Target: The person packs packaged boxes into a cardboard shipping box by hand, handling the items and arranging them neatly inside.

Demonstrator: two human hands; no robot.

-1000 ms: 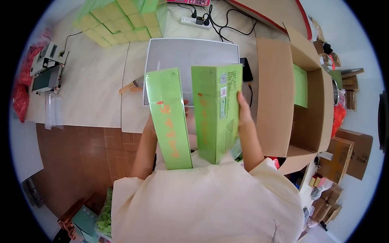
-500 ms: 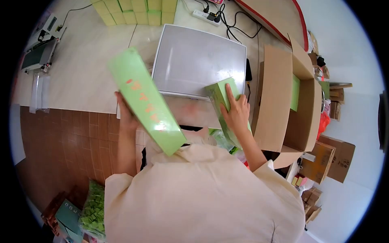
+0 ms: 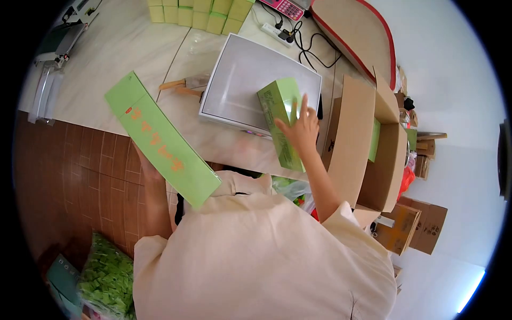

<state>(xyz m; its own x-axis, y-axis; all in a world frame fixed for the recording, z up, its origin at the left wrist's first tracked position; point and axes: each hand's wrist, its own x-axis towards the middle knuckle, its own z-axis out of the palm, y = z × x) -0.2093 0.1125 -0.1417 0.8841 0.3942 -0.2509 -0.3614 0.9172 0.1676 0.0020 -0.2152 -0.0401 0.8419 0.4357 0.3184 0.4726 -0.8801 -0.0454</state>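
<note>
My left hand (image 3: 149,166) is mostly hidden behind a long flat-faced green box (image 3: 160,141) with orange writing, which it holds up and tilted over the table's front edge. My right hand (image 3: 300,128) has its fingers spread at the side of a second green box (image 3: 285,117). That box leans across the near right part of a grey-topped, white-edged platform (image 3: 240,69), its lower end past the platform's front edge. Whether my right palm touches the box is hard to see.
An open cardboard carton (image 3: 352,133) with something green inside stands on the right. Stacked green boxes (image 3: 200,16) line the back. A power strip (image 3: 276,34) with black cables, wooden-handled scissors-like tool (image 3: 178,85) and a bag of green packets (image 3: 106,277) are also around.
The box in my left hand has moved left and turned its written face up toward me. My right hand's fingers have spread, and its box has shifted up and left onto the platform.
</note>
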